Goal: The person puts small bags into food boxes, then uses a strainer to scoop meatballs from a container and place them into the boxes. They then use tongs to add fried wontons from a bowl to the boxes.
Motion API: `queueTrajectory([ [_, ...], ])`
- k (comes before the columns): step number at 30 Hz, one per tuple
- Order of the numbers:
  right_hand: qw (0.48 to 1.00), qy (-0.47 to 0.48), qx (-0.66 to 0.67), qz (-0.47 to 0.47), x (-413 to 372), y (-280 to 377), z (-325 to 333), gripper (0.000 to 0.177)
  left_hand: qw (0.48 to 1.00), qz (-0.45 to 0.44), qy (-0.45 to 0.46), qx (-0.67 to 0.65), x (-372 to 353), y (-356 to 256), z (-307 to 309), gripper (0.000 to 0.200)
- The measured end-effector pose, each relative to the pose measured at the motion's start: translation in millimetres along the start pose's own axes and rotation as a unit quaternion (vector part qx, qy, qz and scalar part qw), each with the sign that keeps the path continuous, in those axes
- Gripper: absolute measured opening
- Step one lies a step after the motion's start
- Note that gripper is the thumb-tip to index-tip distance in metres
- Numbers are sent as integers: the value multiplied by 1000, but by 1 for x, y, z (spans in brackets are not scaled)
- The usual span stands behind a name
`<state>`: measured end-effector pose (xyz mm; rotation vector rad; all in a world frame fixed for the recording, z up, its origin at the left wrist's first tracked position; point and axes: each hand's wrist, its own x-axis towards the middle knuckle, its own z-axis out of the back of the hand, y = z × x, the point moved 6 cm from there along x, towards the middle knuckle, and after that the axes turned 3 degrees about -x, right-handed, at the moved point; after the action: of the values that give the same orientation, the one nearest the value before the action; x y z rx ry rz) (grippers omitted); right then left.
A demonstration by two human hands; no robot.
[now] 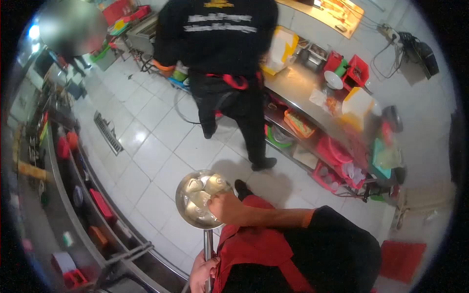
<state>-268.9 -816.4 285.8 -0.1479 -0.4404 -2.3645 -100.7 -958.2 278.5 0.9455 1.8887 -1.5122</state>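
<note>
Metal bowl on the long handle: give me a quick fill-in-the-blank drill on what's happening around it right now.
1. The left hand holds the metal bowl by its long ____.
2. The right hand has its fingers ____ the bowl, among pale lumps.
3. The wearer's apron is ____ in colour.
4. The floor is laid with white ____.

Missing words: handle; inside; red; tiles.

Your left hand [202, 274] is cut by the bottom edge, and the handle [208, 244] ends hidden in its grip. Your right hand [228, 207] covers part of the metal pan [179, 195], fingertips out of sight; the pale lumps [215, 183] there are too blurred to name
</note>
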Motion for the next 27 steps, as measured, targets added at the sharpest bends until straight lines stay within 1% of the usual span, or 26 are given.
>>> queueTrajectory([
  [1, 1000, 23, 0, -11, 5, -9, -1, 14, 1000, -12, -5, 18, 6, -10, -1, 17],
  [3, 999, 21, 14, -27, 11, -35, -4, 13, 1000, 6, -14, 23, 24, -27, -4, 15],
  [5, 999, 19, 20, -35, 20, -58, 0, 13, 999, 2, 12, 35, 46, -45, -4, 14],
  [7, 998, -36, 43, -40, 34, -83, 24, 11, 998, -10, 10, 53, 63, -70, -14, 13],
  [8, 997, -41, 46, -44, 39, -96, 34, 11, 998, -18, 7, 65, 70, -81, -18, 13],
  [9, 992, -13, 101, -79, 45, -115, 48, 12, 997, -17, 7, 70, 81, -91, -19, 13],
  [10, 981, 18, 156, -115, 50, -133, 62, 13, 997, -14, 27, 78, 92, -97, -21, 13],
  [11, 980, 17, 156, -120, 57, -150, 79, 13, 995, -12, 50, 84, 104, -105, -25, 14],
  [13, 964, 73, 183, -178, 68, -183, 104, 15, 993, -7, 72, 96, 126, -130, -36, 15],
  [14, 962, 76, 187, -184, 68, -195, 119, 15, 991, -3, 91, 103, 134, -141, -43, 17],
  [15, 964, 22, 208, -166, 69, -205, 141, 17, 990, 3, 93, 103, 142, -151, -45, 17],
  [16, 963, -35, 224, -144, 70, -219, 163, 20, 989, -2, 114, 96, 153, -162, -50, 19],
  [17, 964, -33, 220, -145, 71, -233, 179, 20, 987, -9, 135, 88, 164, -174, -56, 20],
  [19, 953, -59, 233, -185, 67, -265, 205, 19, 984, 3, 155, 88, 186, -191, -58, 22],
  [21, 946, -153, 223, -179, 62, -300, 231, 12, 980, 17, 175, 89, 207, -213, -60, 23],
  [23, 855, -235, 340, -313, 46, -359, 216, 16, 974, 8, 193, 121, 218, -242, -65, 25],
  [25, 801, -224, 377, -407, 54, -390, 227, 18, 973, 20, 199, 115, 230, -263, -68, 25],
  [26, 802, -225, 374, -407, 59, -416, 225, 18, 970, 9, 209, 126, 242, -273, -69, 25],
  [27, 799, -256, 357, -411, 59, -452, 213, 18, 966, -5, 219, 137, 252, -284, -70, 25],
])
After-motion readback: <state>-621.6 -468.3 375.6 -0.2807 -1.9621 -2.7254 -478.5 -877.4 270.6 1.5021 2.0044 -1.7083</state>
